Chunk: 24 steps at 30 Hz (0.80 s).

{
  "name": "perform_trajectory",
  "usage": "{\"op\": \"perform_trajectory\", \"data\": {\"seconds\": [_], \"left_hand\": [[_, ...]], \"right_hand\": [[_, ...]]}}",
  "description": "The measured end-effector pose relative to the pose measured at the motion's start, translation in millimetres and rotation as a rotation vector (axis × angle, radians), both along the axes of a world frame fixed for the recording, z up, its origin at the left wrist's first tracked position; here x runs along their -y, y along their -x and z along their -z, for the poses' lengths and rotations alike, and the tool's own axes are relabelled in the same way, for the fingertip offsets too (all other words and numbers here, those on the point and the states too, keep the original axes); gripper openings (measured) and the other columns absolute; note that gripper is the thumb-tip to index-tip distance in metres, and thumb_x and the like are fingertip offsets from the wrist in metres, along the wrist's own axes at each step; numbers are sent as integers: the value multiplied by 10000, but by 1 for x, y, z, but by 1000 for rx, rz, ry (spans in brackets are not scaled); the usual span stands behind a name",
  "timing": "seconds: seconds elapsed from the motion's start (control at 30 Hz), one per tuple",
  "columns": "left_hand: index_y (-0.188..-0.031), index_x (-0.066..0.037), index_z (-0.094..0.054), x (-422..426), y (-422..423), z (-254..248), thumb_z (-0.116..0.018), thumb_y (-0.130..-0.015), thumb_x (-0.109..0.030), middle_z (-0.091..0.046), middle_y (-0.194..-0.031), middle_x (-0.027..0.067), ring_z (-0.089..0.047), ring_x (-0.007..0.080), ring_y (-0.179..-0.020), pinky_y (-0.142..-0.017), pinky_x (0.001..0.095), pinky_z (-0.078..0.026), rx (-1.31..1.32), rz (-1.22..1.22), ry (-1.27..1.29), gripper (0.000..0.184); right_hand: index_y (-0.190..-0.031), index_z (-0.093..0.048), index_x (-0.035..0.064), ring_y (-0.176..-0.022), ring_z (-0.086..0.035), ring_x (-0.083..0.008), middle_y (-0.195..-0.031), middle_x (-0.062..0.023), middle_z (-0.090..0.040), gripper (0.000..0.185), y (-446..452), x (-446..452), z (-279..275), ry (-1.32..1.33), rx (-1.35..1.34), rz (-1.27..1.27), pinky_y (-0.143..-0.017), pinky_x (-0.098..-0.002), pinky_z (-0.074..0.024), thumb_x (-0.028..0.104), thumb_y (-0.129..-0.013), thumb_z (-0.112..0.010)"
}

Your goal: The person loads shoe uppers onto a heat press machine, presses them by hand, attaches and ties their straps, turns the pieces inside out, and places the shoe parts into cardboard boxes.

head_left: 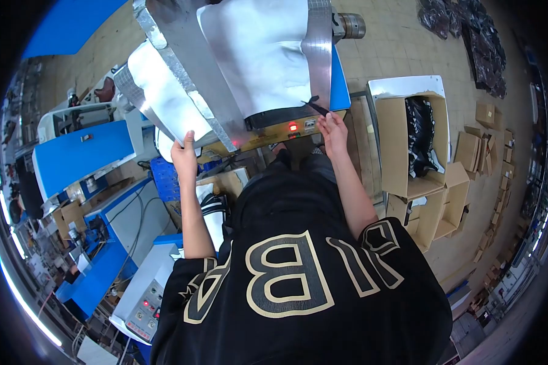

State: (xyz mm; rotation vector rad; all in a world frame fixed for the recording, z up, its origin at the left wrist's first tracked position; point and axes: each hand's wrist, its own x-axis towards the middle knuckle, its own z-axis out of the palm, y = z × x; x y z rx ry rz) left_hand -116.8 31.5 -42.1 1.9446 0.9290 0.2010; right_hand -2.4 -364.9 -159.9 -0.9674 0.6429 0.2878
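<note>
My left hand (184, 159) is closed at the lower end of a narrow white sheet (164, 91), its thumb on top and the fingers partly hidden. That sheet lies over a metal plate on the machine's left side. With its fingertips, my right hand (333, 135) pinches a small black strip-like piece (316, 108) with a thin, forked far end. This piece is over the lower right corner of a larger white sheet (259, 55), which covers a wide metal plate (320, 52). Below the plate, the machine's front panel (274, 132) has a lit red switch (293, 127).
To the right, an open cardboard box (389, 134) holds dark, plastic-wrapped items (421, 137). Several flattened boxes (475, 152) stand beyond it. Blue-and-white machines (85, 155) are at the left. Under my left forearm are a blue crate (167, 179) and black-and-white pieces (214, 210).
</note>
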Motion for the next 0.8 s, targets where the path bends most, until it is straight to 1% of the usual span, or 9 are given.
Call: {"op": "perform_trajectory", "data": {"seconds": [0.1, 0.2, 0.3, 0.4, 0.53, 0.63, 0.7, 0.73, 0.8], "left_hand": [[-1102, 102, -694, -3, -2, 0, -667, -1009, -409, -717, -892, 120, -605, 154, -825, -769, 324, -494, -8, 9, 19, 520], [-1090, 104, -689, 0, -6, -4, -671, -1007, -411, -709, -877, 111, -597, 147, -804, -749, 320, -491, -32, -5, 13, 521], [-1079, 103, -690, -5, -9, 2, -676, -1005, -409, -705, -872, 102, -593, 141, -788, -733, 317, -490, -68, 0, 52, 518], [-1086, 100, -692, -7, -9, 10, -682, -1003, -403, -704, -872, 91, -591, 136, -788, -734, 318, -491, 16, 14, 28, 510], [-1098, 106, -692, -10, -8, 11, -696, -997, -382, -724, -918, 110, -616, 151, -827, -778, 322, -499, -18, 0, 49, 498], [-1102, 111, -691, -11, -8, 16, -701, -994, -374, -731, -938, 119, -624, 156, -837, -790, 326, -502, 15, -19, 74, 497], [-1049, 110, -690, -8, -9, 16, -706, -991, -371, -718, -891, 108, -602, 141, -813, -760, 322, -496, 29, -37, 56, 485], [-1027, 109, -688, -5, -10, 10, -707, -990, -372, -710, -870, 102, -591, 136, -801, -747, 321, -492, 17, -45, 58, 483], [-938, 95, -676, -3, -12, 10, -711, -987, -381, -669, -790, 82, -547, 122, -757, -697, 316, -474, 47, -62, 53, 480]], "right_hand": [[-1178, -587, 44, -912, -689, -174, -995, -85, -682, 183, -3, 1, 4, 70, 32, 80, -852, -321, -583, 149, -1035, -634], [-1199, -543, 23, -923, -664, -189, -999, -90, -646, 199, -13, 9, 16, 69, 16, -29, -877, -335, -580, 95, -1029, -618], [-1216, -505, 12, -890, -643, -182, -970, -75, -617, 226, -14, 9, 34, -42, 28, -81, -855, -325, -569, 12, -1008, -593], [-1221, -477, 3, -885, -641, -182, -953, -62, -599, 274, -12, 2, 46, -123, 26, -26, -845, -311, -561, -65, -970, -567], [-1233, -517, 15, -888, -642, -160, -1034, -68, -637, 280, -29, 7, 42, -91, 67, -58, -831, -292, -551, -70, -969, -547], [-1203, -584, 23, -879, -646, -133, -1064, -59, -667, 235, -54, 20, 30, 33, 99, -182, -797, -276, -547, -41, -978, -560], [-1171, -632, 29, -871, -653, -119, -1061, -48, -685, 199, -69, 27, 15, 193, 100, -330, -777, -265, -544, -11, -982, -585], [-1127, -665, 31, -846, -664, -114, -997, -21, -691, 156, -72, 26, 5, 243, 103, -286, -753, -264, -547, 29, -975, -629], [-1135, -688, 15, -830, -666, -116, -960, -8, -694, 170, -77, 26, -14, 284, 50, -342, -761, -270, -550, 48, -971, -658]]}}
